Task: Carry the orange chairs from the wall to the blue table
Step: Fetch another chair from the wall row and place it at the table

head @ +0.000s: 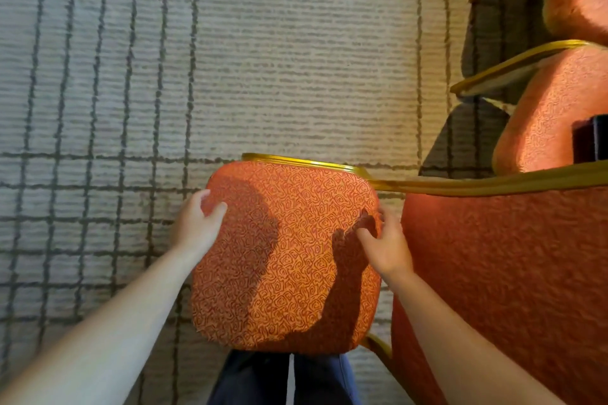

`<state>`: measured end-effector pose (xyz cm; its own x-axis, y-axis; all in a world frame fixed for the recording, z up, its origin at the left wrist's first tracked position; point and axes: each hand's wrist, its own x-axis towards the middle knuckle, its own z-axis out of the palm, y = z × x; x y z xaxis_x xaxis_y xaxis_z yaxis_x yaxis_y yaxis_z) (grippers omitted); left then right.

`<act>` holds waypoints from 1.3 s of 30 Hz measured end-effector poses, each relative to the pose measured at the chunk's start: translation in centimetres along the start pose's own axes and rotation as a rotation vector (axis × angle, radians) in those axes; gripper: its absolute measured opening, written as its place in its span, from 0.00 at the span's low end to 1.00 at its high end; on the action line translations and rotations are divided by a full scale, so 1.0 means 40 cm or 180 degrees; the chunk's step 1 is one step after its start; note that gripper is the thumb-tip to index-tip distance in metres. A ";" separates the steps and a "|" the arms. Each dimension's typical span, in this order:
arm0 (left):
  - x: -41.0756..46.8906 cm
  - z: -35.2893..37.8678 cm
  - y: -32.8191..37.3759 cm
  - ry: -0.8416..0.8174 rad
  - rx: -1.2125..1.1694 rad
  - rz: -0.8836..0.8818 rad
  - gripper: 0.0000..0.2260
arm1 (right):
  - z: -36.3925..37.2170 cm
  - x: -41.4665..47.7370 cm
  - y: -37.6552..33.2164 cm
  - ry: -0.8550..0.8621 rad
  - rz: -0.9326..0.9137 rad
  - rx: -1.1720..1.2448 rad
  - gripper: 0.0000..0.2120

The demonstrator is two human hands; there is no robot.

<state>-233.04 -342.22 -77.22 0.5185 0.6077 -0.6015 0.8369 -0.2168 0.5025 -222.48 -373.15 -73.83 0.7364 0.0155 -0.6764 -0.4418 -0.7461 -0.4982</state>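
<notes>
Fingers of left hand, right hand curled round one of four orange chairs.

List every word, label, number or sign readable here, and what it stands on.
None can be read. The orange chair, gripped by the left hand and right hand, bears only a swirl pattern; the carpet only grid lines; the dark object at the right edge shows no legible marking.

We grip the chair with left hand on its left edge, right hand on its right; other chairs line the right, near to far.
</notes>
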 end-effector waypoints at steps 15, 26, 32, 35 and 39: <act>0.085 0.123 -0.156 0.0375 -0.0567 0.0062 0.26 | 0.138 0.152 0.183 0.0443 0.0420 0.0613 0.44; 0.113 0.109 -0.203 0.0197 -0.0590 -0.0517 0.43 | 0.175 0.125 0.255 0.0621 0.0831 0.1371 0.23; 0.117 0.106 -0.209 0.0080 -0.0658 -0.0726 0.45 | 0.167 0.118 0.257 0.0293 0.1096 0.1495 0.24; 0.111 0.105 -0.202 0.0050 -0.0684 -0.0749 0.45 | 0.161 0.117 0.253 0.0190 0.1158 0.1619 0.25; 0.100 0.108 -0.187 0.0088 -0.0700 -0.0707 0.42 | 0.150 0.111 0.245 0.0124 0.1202 0.1622 0.28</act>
<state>-236.46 -341.46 -86.06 0.3196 0.6429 -0.6961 0.8698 0.0923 0.4847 -226.60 -376.40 -84.98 0.4960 -0.2182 -0.8405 -0.8561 -0.2848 -0.4312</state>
